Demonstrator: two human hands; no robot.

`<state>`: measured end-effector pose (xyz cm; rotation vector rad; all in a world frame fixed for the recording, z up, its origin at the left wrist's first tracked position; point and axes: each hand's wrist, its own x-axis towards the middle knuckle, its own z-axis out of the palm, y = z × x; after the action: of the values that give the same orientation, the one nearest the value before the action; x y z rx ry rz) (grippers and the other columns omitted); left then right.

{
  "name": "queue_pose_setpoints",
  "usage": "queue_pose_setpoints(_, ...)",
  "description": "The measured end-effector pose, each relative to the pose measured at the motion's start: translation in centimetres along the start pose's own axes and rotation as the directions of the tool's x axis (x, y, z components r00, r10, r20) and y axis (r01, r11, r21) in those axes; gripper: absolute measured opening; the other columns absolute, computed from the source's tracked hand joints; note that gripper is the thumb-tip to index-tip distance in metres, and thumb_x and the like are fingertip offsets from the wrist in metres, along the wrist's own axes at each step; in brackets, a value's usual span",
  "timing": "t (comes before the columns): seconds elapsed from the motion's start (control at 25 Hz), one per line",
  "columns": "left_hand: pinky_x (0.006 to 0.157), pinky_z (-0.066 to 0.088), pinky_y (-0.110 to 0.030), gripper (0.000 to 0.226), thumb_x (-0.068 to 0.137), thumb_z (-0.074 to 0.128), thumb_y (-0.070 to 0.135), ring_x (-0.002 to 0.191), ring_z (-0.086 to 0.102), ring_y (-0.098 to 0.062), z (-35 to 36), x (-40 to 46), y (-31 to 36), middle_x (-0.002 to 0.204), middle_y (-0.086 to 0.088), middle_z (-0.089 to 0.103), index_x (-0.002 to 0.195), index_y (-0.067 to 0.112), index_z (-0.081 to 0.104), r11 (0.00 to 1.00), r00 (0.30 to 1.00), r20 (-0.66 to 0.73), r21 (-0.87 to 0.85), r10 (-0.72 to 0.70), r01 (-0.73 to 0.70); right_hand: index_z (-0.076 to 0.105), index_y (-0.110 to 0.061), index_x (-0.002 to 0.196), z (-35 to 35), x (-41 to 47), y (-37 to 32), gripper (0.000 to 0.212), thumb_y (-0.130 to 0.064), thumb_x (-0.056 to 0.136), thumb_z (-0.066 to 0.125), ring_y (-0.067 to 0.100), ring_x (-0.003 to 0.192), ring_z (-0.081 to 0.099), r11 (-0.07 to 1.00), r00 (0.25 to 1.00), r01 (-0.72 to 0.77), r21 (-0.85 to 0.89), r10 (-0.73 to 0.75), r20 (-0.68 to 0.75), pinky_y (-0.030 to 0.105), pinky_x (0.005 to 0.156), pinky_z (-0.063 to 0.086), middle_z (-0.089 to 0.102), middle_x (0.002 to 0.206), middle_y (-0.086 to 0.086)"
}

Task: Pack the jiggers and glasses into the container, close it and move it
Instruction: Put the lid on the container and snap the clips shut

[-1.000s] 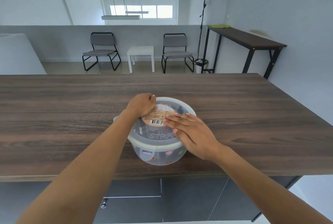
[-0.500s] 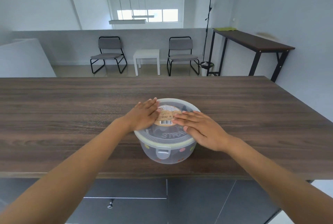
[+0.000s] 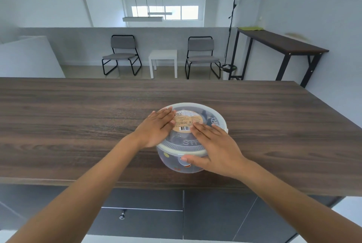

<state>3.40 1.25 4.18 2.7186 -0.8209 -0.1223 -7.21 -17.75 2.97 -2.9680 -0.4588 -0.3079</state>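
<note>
A round translucent container [image 3: 170, 162] with coloured dots stands near the front edge of the wooden counter [image 3: 78, 125]. Its clear lid [image 3: 209, 111] with a tan label [image 3: 186, 120] sits level on the rim. Dark shapes show faintly through the lid, too blurred to name. My left hand [image 3: 154, 131] lies flat on the lid's left side, fingers straight. My right hand [image 3: 215, 148] covers the lid's right front, fingers spread on top and thumb pressed against the front clasp tab [image 3: 181, 162] on the container's side.
The counter's front edge [image 3: 98, 181] runs just below the container, with grey cabinets and a drawer knob [image 3: 122, 217] beneath. Beyond the counter stand two chairs [image 3: 122, 54], a white side table [image 3: 163, 60] and a dark high table [image 3: 282, 45] at the right wall.
My left hand went from a fist to lying flat on the lid. The tilted lid now sits level. My right hand slid toward the front, its thumb coming down onto the clasp tab.
</note>
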Motion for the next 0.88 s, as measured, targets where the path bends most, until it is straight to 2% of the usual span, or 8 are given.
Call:
queue_pose_setpoints(0.04, 0.119, -0.005, -0.030, 0.051, 0.101, 0.021, 0.034, 0.147, 0.000, -0.007, 0.0, 0.0, 0.0, 0.161, 0.004, 0.005, 0.150, 0.021, 0.013, 1.000, 1.000, -0.002, -0.002, 0.001, -0.001, 0.032, -0.014, 0.145, 0.2, -0.1, -0.1, 0.104, -0.083, 0.070, 0.014, 0.015, 0.143, 0.028, 1.000, 0.998, 0.017, -0.021, -0.018, -0.053, 0.032, 0.117, 0.009, 0.031, 0.154, 0.003)
queue_pose_setpoints(0.12, 0.119, -0.005, -0.030, 0.051, 0.101, 0.022, 0.033, 0.147, 0.000, -0.007, 0.0, 0.0, 0.0, 0.161, 0.004, 0.005, 0.150, 0.021, 0.013, 1.000, 1.000, 0.004, -0.007, 0.002, -0.002, 0.053, -0.008, 0.132, 0.7, -0.3, -0.3, 0.096, -0.078, 0.076, 0.021, 0.020, 0.128, 0.051, 0.995, 0.984, 0.039, -0.092, -0.054, -0.169, 0.038, 0.110, 0.032, 0.054, 0.139, 0.009)
queue_pose_setpoints(0.2, 0.119, -0.005, -0.030, 0.051, 0.101, 0.022, 0.033, 0.147, 0.001, -0.007, 0.0, 0.0, 0.0, 0.161, 0.004, 0.006, 0.150, 0.020, 0.014, 1.000, 1.000, 0.002, -0.013, -0.001, 0.001, 0.063, -0.005, 0.121, 1.0, -0.5, -0.2, 0.089, -0.074, 0.078, 0.026, 0.022, 0.116, 0.062, 0.992, 0.971, 0.035, -0.123, -0.063, -0.232, 0.041, 0.099, 0.046, 0.064, 0.126, 0.011)
queue_pose_setpoints(0.32, 0.117, -0.005, -0.025, 0.050, 0.101, 0.025, 0.031, 0.147, 0.003, -0.007, 0.2, -0.3, 0.1, 0.161, 0.003, 0.009, 0.149, 0.019, 0.018, 0.993, 0.996, -0.081, -0.119, -0.029, 0.019, 0.064, -0.006, 0.120, 1.3, -0.5, -0.1, 0.088, -0.074, 0.080, 0.025, 0.021, 0.115, 0.063, 0.992, 0.964, 0.027, -0.120, -0.058, -0.260, 0.041, 0.098, 0.047, 0.066, 0.124, 0.011)
queue_pose_setpoints(0.48, 0.115, -0.004, -0.024, 0.054, 0.099, 0.034, 0.024, 0.147, 0.002, -0.011, 1.8, -1.6, 0.8, 0.161, 0.004, 0.008, 0.150, 0.018, 0.017, 0.894, 0.944, -0.254, -0.440, -0.212, 0.082, 0.064, -0.006, 0.120, 1.8, -0.3, 0.2, 0.088, -0.076, 0.078, 0.030, 0.022, 0.116, 0.062, 0.993, 0.963, 0.017, -0.115, -0.048, -0.265, 0.042, 0.099, 0.047, 0.065, 0.126, 0.011)
queue_pose_setpoints(0.6, 0.118, 0.002, -0.029, 0.058, 0.097, 0.039, 0.018, 0.148, 0.004, -0.013, 2.3, -1.8, 1.1, 0.161, 0.003, 0.009, 0.150, 0.018, 0.016, 0.804, 0.907, -0.272, -0.585, -0.322, 0.110, 0.064, -0.005, 0.120, 1.9, -0.1, 0.2, 0.086, -0.074, 0.076, 0.036, 0.023, 0.116, 0.062, 0.994, 0.960, 0.019, -0.107, -0.048, -0.275, 0.044, 0.098, 0.048, 0.064, 0.126, 0.012)
queue_pose_setpoints(0.8, 0.120, 0.005, -0.031, 0.057, 0.096, 0.040, 0.015, 0.147, 0.007, -0.011, 2.7, -1.9, 1.2, 0.160, 0.005, 0.012, 0.149, 0.022, 0.020, 0.762, 0.883, -0.298, -0.640, -0.363, 0.097, 0.064, -0.006, 0.120, 1.7, -0.1, 0.0, 0.090, -0.074, 0.082, 0.020, 0.022, 0.116, 0.061, 0.995, 0.960, 0.027, -0.101, -0.054, -0.276, 0.043, 0.098, 0.047, 0.065, 0.125, 0.011)
queue_pose_setpoints(0.88, 0.122, 0.009, -0.037, 0.057, 0.095, 0.042, 0.011, 0.147, 0.010, -0.012, 2.7, -1.9, 1.4, 0.160, 0.006, 0.014, 0.148, 0.021, 0.023, 0.691, 0.875, -0.294, -0.720, -0.385, 0.062, 0.064, -0.007, 0.120, 1.7, 0.0, 0.0, 0.089, -0.073, 0.082, 0.019, 0.022, 0.117, 0.061, 0.995, 0.957, 0.031, -0.093, -0.056, -0.284, 0.043, 0.097, 0.048, 0.065, 0.126, 0.010)
